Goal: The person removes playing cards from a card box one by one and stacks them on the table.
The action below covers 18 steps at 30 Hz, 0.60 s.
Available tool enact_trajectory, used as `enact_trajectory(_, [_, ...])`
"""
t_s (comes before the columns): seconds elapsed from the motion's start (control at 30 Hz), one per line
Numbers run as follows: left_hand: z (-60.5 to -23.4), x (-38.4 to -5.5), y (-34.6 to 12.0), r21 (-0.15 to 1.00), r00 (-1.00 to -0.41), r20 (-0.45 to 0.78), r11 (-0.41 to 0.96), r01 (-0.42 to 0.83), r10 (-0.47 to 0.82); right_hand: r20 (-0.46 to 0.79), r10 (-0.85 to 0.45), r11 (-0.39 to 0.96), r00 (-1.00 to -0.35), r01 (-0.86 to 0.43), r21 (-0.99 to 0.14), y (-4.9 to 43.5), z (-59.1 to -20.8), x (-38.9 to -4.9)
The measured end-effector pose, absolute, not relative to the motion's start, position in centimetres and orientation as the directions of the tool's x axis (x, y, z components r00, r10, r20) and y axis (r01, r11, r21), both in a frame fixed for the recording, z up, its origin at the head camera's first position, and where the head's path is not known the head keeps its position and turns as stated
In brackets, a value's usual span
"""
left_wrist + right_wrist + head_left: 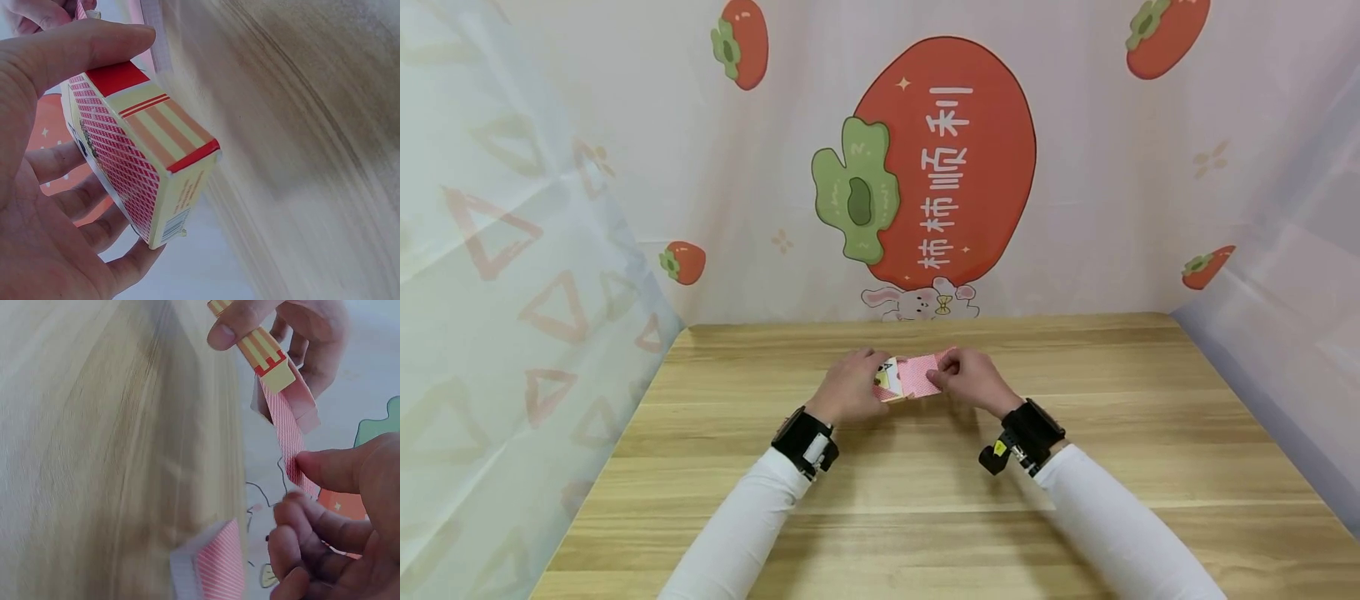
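Observation:
My left hand (853,387) grips a playing card box (119,144), its thumb along the striped narrow side and its fingers behind. The box has a red patterned face, and in the head view an ace (889,377) shows at its front. Its end flap (306,415) stands open toward my right hand (973,379). Between thumb and fingertips, the right hand pinches red-backed playing cards (289,440), which reach into the open end of the box. Both hands hold these above the table. How many cards are pinched, I cannot tell.
A stack of cards (219,565) with a pink striped back and white edges is by the right hand in the right wrist view. The wooden table (910,517) meets a printed curtain (1075,208) at its far edge. Each wrist wears a black camera band (1033,433).

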State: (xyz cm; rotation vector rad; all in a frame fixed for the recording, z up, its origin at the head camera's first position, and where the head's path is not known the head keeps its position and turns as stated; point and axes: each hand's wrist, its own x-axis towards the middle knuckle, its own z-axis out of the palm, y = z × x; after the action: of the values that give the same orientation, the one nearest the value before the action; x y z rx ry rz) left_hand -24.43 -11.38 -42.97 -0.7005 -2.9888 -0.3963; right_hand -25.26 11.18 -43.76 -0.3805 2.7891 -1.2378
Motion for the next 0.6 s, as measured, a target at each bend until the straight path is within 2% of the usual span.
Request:
enact_trajectory(0.1, [-42.8,-24.5,-11.4,0.239,-0.898,0.095,0.866,0.439,0.429,0.134,-0.266,0.686,-0.955,-0.285,-0.669,11.3,-43.3,-25.3])
enact_trajectory(0.23, [-42.4,-24.5,-11.5,0.233,-0.898,0.097,0.867,0.441,0.43,0.263,-0.404,0.716,-0.876,-0.482,-0.506,11.1,-42.1,-25.2])
enact_trajectory(0.43, [-42.1,-24.6,-11.3,0.212,-0.892,0.106,0.867,0.451,0.438,0.254,-0.64,0.674,-0.726,-0.688,-0.268,10.3,-41.2,-25.3])
enact_trajectory(0.6, [-42.1,-24.7,-10.9,0.216,-0.883,0.116,0.856,0.47,0.455,0.253,-0.697,0.631,-0.671,-0.742,-0.228,9.8,-41.3,-25.4])
